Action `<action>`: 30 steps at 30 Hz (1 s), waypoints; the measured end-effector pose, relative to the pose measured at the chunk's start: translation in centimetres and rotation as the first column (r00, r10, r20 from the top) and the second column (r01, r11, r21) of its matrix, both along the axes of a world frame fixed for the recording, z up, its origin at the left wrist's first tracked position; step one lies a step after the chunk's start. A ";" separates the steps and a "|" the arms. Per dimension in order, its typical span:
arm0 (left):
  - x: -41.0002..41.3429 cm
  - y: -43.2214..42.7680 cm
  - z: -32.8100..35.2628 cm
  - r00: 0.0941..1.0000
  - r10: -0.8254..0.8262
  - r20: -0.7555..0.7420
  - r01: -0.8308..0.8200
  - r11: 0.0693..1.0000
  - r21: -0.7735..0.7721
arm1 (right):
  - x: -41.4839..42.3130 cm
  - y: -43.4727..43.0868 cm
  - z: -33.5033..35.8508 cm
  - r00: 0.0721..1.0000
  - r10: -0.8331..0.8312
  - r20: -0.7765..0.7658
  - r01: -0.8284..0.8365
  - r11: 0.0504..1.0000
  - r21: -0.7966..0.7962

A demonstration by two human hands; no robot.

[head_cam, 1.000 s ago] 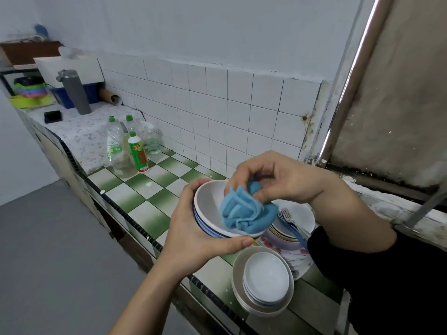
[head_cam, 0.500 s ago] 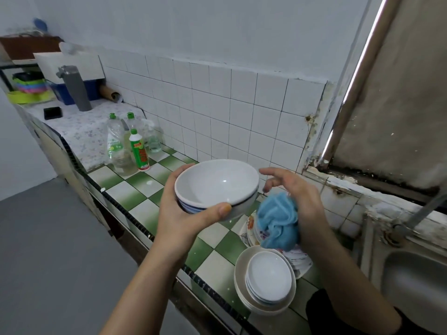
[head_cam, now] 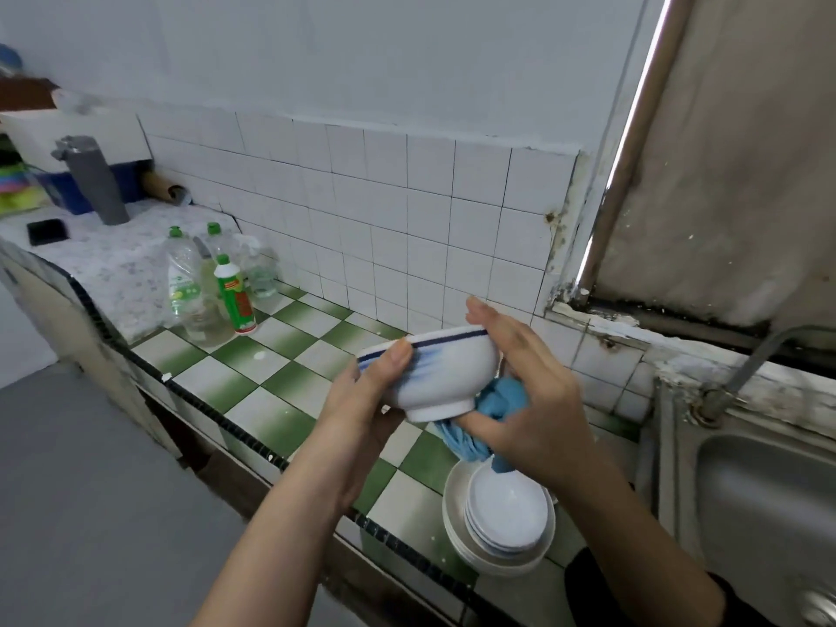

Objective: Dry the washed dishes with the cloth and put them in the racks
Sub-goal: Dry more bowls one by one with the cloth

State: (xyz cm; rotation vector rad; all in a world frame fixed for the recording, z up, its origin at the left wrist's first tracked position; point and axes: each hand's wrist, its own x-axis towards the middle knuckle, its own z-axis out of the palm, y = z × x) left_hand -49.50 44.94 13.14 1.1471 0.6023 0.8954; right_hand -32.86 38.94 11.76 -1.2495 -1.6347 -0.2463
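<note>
I hold a white bowl with a blue rim line [head_cam: 441, 373] upright above the green-and-white tiled counter [head_cam: 271, 382]. My left hand [head_cam: 362, 409] grips its left side, thumb over the rim. My right hand [head_cam: 524, 395] holds a blue cloth [head_cam: 493, 414] bunched against the bowl's right side and foot, fingers wrapped round the wall. Part of the cloth hangs below my palm. A stack of white plates [head_cam: 502, 518] sits on the counter beneath my right wrist.
Several dish-soap bottles [head_cam: 212, 287] stand at the counter's left. A grey flask [head_cam: 95, 178] and a black phone [head_cam: 45, 230] lie further back left. A steel sink [head_cam: 769, 504] with a tap [head_cam: 742, 368] is at the right. No rack is in view.
The cloth came out of the bowl's inside. My right hand carried it round to the outside, and it now lies against the bowl's lower right wall.
</note>
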 end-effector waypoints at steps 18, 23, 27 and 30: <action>5.6 -4.0 -0.2 0.936 -0.068 -0.346 0.302 0.661 0.687 | 3.9 -12.0 1.3 0.854 -0.274 -0.443 0.073 0.905 -0.418; 9.9 -9.6 0.0 0.907 -0.209 -0.365 0.404 0.668 0.625 | 6.8 -19.3 1.8 0.889 -0.400 -0.222 0.263 0.844 -0.468; 14.1 -16.5 0.3 0.876 -0.318 -0.362 0.479 0.655 0.584 | 9.6 -26.8 1.7 0.840 -0.533 -0.105 0.429 0.769 -0.473; 17.0 -21.7 0.2 0.855 -0.374 -0.359 0.519 0.617 0.592 | 11.5 -32.7 1.6 0.819 -0.571 -0.055 0.494 0.750 -0.439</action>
